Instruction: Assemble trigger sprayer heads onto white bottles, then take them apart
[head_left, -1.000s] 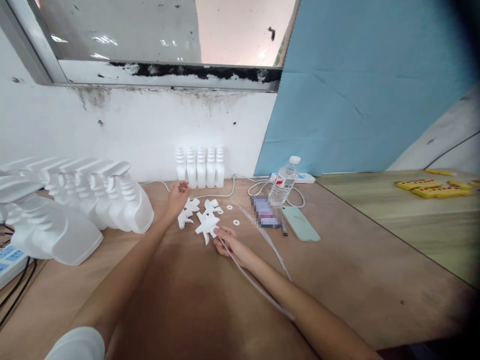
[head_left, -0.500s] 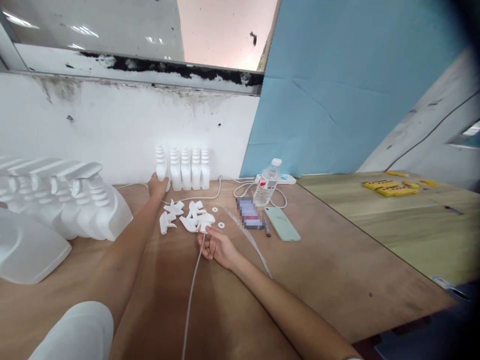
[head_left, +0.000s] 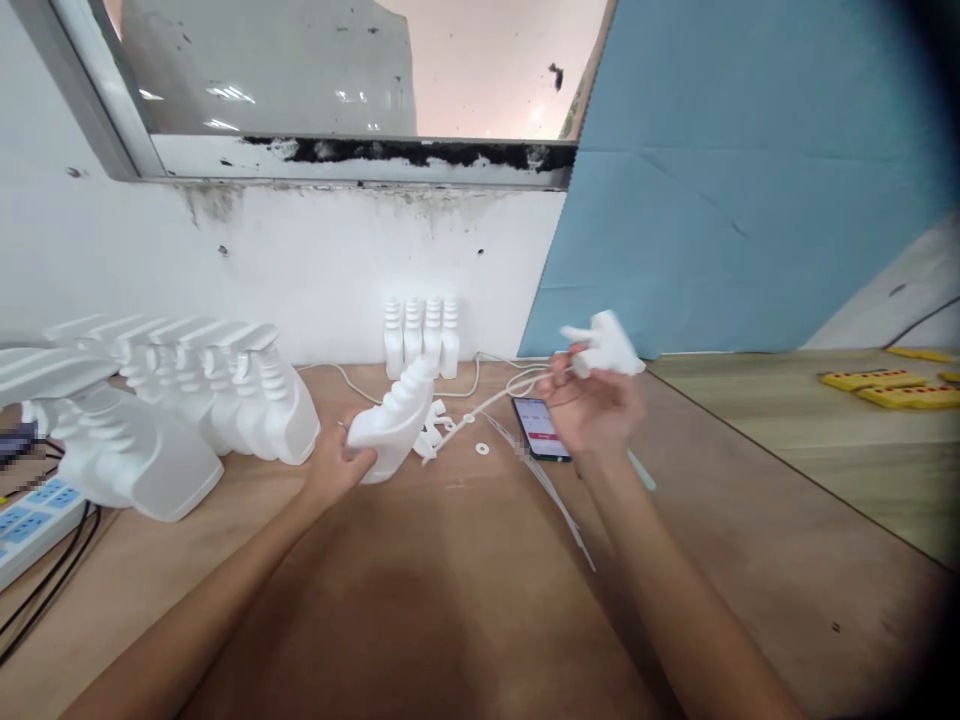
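My left hand [head_left: 341,462] grips a white plastic bottle [head_left: 390,432] around its lower body, and the bottle leans with its ribbed neck up and to the right. High on the right, my right hand [head_left: 600,412] has its fingers closed on a white trigger spray head [head_left: 609,345]. From that head a thin tube [head_left: 501,398] slants down to the left, its end near a small pile of loose white trigger parts [head_left: 429,440] partly hidden behind the bottle. A flat white washer [head_left: 482,449] lies to the right of the pile.
Several white bottles [head_left: 421,345] stand against the wall. White bottles with spray heads [head_left: 281,415] are grouped at left, beside a power strip [head_left: 37,520]. Thin clear tubes [head_left: 559,510], a phone [head_left: 536,420] and a pale green phone [head_left: 642,470] lie at right. Yellow items [head_left: 874,380] are farther off.
My left hand has brought one bottle from the row toward me and tilted it. My right hand has lifted the spray head and tube up and right, away from the pile. The view has shifted left.
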